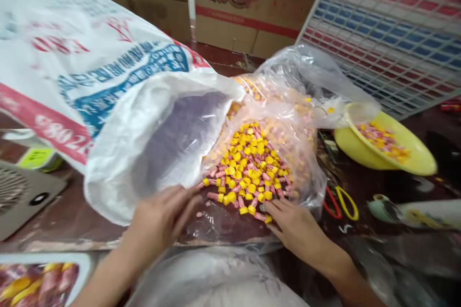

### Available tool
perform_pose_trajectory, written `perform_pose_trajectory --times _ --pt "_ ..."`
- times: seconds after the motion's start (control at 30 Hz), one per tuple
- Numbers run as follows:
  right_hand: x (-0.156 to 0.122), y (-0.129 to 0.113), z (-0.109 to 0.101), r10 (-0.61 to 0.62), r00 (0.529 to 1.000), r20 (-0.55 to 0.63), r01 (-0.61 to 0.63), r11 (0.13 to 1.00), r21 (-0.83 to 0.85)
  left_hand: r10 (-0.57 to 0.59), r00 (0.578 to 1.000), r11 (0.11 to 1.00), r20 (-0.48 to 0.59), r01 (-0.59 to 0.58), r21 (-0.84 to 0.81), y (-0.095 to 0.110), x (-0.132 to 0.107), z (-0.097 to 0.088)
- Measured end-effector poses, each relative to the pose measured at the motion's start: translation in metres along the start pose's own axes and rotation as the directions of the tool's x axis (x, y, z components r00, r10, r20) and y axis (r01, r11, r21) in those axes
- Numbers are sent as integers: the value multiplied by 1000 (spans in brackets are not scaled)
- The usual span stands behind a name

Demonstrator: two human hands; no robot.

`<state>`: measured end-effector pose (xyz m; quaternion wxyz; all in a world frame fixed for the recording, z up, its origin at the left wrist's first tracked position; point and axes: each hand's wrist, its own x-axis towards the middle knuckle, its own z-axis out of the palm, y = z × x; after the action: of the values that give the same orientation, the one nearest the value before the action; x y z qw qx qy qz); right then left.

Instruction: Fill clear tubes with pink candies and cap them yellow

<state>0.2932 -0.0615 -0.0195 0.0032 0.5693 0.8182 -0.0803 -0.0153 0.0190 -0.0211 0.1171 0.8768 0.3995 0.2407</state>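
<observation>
A heap of small pink sticks with yellow caps spills out of a clear plastic bag that lies inside a big white woven sack. My left hand rests flat at the sack's mouth, fingers stretched toward the heap. My right hand lies at the near edge of the heap, fingers extended and touching the clear plastic and the nearest pieces. Neither hand grips anything.
A yellow bowl with more of the pieces tilts at the right. Red and yellow scissors lie beside the bag. Cardboard boxes stand behind, a gridded display board at right, a grey device at left.
</observation>
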Motion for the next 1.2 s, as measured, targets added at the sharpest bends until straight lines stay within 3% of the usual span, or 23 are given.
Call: perform_pose_trajectory --times 0.07,0.13,0.27,0.37,0.43,0.5,0.57,0.67,0.77,0.87,1.0,1.1,1.2 --pt "6 2 19 -12 1000 -11 12 1000 0 -217 975 946 -53 223 234 -26 11 -14" --pt "11 4 30 -36 998 -45 37 999 17 -371 928 845 -25 348 406 -44 29 -15" --pt "15 6 29 -35 982 -188 52 995 85 -400 898 814 183 257 520 -54 70 6" --pt "18 10 17 22 935 -354 67 969 236 -372 901 834 221 220 507 -52 84 19" --pt "22 10 7 93 892 -443 84 928 364 -385 899 831 207 240 502 -54 79 18" --pt "31 5 -1 127 862 -491 139 873 468 -387 912 852 135 298 431 -57 65 11" --pt "43 -5 -6 151 836 -528 206 805 556 -354 933 914 55 333 232 -54 45 2" --pt "64 -28 -10 252 784 -567 261 696 669 -310 945 927 104 325 -185 -34 21 -8" --pt "83 -49 -17 213 752 -623 334 692 640 -278 920 796 276 381 -470 -3 11 -9" --pt "91 -58 -26 1 765 -644 456 705 543 -305 884 621 354 467 -629 18 8 -6" --pt "89 -61 -25 -226 787 -575 550 681 485 -320 847 340 424 521 -783 28 6 2" --pt "87 -67 -9 -245 745 -621 542 764 349 -340 825 125 452 516 -847 34 5 11" --pt "87 -76 7 -198 703 -683 499 821 277 -361 798 -3 482 516 -857 42 5 20"
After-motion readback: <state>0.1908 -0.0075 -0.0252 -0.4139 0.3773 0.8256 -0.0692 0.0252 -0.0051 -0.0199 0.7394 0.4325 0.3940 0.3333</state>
